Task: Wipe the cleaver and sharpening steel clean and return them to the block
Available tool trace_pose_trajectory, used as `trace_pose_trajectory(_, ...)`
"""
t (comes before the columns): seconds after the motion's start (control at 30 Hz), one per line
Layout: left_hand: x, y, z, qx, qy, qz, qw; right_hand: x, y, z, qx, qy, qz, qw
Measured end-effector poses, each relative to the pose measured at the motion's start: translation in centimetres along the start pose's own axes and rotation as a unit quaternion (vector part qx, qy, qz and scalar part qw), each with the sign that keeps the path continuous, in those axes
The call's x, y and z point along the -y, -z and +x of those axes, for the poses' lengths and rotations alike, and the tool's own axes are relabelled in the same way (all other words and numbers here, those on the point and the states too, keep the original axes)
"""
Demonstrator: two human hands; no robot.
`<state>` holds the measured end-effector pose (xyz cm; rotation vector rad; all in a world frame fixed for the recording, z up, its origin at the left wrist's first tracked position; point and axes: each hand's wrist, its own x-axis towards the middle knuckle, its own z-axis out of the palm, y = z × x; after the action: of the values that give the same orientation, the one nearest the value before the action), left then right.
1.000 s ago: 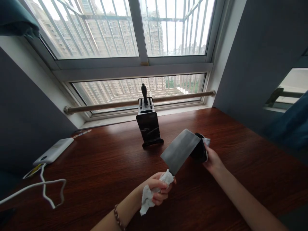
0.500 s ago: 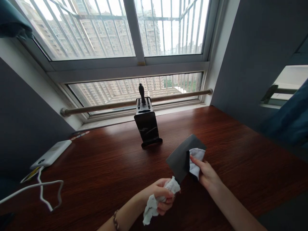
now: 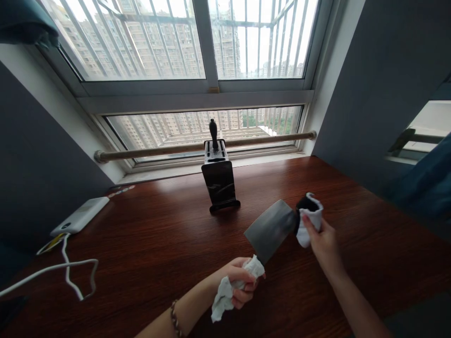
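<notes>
My left hand (image 3: pixel 239 284) is closed round the handle end of a cleaver, with a crumpled white tissue (image 3: pixel 222 300) wrapped between fingers and handle. The handle itself is hidden. The broad grey blade (image 3: pixel 271 230) points up and away over the table. In my right hand (image 3: pixel 324 241) is a folded black-and-white cloth (image 3: pixel 310 220), pinched between thumb and fingers. The cloth is just right of the blade's edge; whether it still touches the blade I cannot tell.
A black knife block (image 3: pixel 219 180) with one dark-handled knife (image 3: pixel 213 134) in it stands near the window. On the left lie a white power bank (image 3: pixel 81 216) and a white cable (image 3: pixel 68 277). A rail (image 3: pixel 158 151) crosses the window behind the brown wooden table (image 3: pixel 148 234).
My right hand has moved the cloth rightward and up from the blade's face to beyond its right edge, baring the blade. My left hand keeps its hold. The view has shifted slightly.
</notes>
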<state>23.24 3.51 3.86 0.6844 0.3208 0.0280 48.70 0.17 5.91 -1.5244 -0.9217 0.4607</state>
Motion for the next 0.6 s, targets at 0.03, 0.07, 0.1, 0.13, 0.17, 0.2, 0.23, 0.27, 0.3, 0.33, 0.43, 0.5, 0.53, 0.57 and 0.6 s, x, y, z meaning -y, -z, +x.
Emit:
trace_pose_trajectory(0.03, 0.0, 0.0, 0.0, -0.001, 0.005, 0.000, 1.000, 0.1, -0.6, -1.1, 0.082, 0.050, -0.064, 0.993)
trace_pose_trajectory(0.07, -0.1, 0.0, 0.0, 0.000, 0.011, 0.000, 1.000, 0.2, -1.2, -2.2, 0.158, 0.105, -0.110, 0.976)
trace_pose_trajectory(0.1, -0.1, 0.1, 0.0, 0.002, 0.014, -0.002, 1.000, 0.4, -1.9, -3.3, 0.216, 0.162, -0.151, 0.951)
trace_pose_trajectory(0.13, -0.1, 0.1, 0.0, 0.003, 0.016, -0.004, 1.000, 0.5, -2.5, -4.2, 0.265, 0.208, -0.187, 0.923)
trace_pose_trajectory(0.17, -0.1, 0.1, 0.0, 0.003, 0.018, -0.007, 1.000, 0.6, -3.0, -5.0, 0.303, 0.240, -0.216, 0.897)
trace_pose_trajectory(0.2, -0.1, 0.2, 0.1, 0.002, 0.021, -0.009, 1.000, 0.8, -3.2, -5.5, 0.335, 0.260, -0.239, 0.874)
trace_pose_trajectory(0.23, -0.1, 0.3, 0.1, 0.004, 0.024, -0.010, 1.000, 0.8, -3.3, -5.6, 0.359, 0.270, -0.254, 0.857)
trace_pose_trajectory(0.27, -0.1, 0.3, 0.1, 0.008, 0.027, -0.012, 1.000, 0.8, -3.1, -5.5, 0.371, 0.273, -0.264, 0.848)
trace_pose_trajectory(0.3, -0.1, 0.4, 0.1, 0.016, 0.031, -0.014, 0.999, 0.6, -2.8, -5.0, 0.367, 0.270, -0.273, 0.847)
trace_pose_trajectory(0.33, -0.2, 0.4, 0.1, 0.027, 0.034, -0.015, 0.999, 0.4, -2.4, -4.2, 0.347, 0.263, -0.284, 0.854)
trace_pose_trajectory(0.43, -0.3, 0.2, 0.0, 0.045, 0.039, -0.020, 0.998, -0.8, -1.0, -1.9, 0.230, 0.220, -0.331, 0.889)
trace_pose_trajectory(0.5, -0.3, -0.1, -0.1, 0.037, 0.039, -0.017, 0.998, -1.3, -0.6, -1.5, 0.174, 0.201, -0.362, 0.894)
trace_pose_trajectory(0.53, -0.3, -0.2, -0.1, 0.029, 0.038, -0.014, 0.999, -1.3, -0.7, -1.9, 0.165, 0.199, -0.378, 0.889)
trace_pose_trajectory(0.57, -0.2, -0.3, 0.0, 0.021, 0.037, -0.010, 0.999, -1.0, -1.0, -2.7, 0.166, 0.202, -0.395, 0.881)
trace_pose_trajectory(0.6, -0.1, -0.3, 0.0, 0.011, 0.038, -0.005, 0.999, -0.5, -1.5, -3.8, 0.177, 0.207, -0.414, 0.869)
